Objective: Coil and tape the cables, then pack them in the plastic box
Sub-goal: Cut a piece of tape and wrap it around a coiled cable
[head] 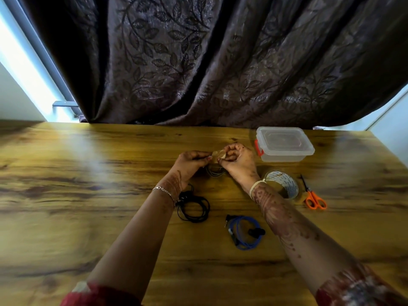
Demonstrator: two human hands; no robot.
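Wooden table (66,173) fills the lower view, dark leaf-patterned curtain (198,62) hanging behind its far edge. Bright window strip at far left.

Left hand (189,162) is raised just above the table centre, fingers pinched shut on the left end of a short strip of clear tape (218,156). Silver bracelet (164,192) on that wrist.

Just right of the left wrist, a black cable (194,208) lies coiled loosely on the table, no tape visible on it.

Between and just under the two hands sits a small coil of thin cable (215,172), grey-blue looking, partly hidden by the fingers; can't tell if it is resting on the table or being held up.

Right hand (239,161) pinches the other end of the tape strip, fingers curled closed, so the tape is stretched between both hands directly above the small coil. Cream band on the right wrist.

Nearer the camera, between the forearms, a blue cable (242,231) lies coiled with black plugs, loose on the table.

Right of the right wrist, tape roll (282,184) stands on the table, partly behind the forearm. Orange-handled scissors (313,196) lie just right of the roll, blades pointing away.

Far right back, clear plastic box (284,144) with lid on and an orange-red clip on its left side, near the curtain, apart from all cables.
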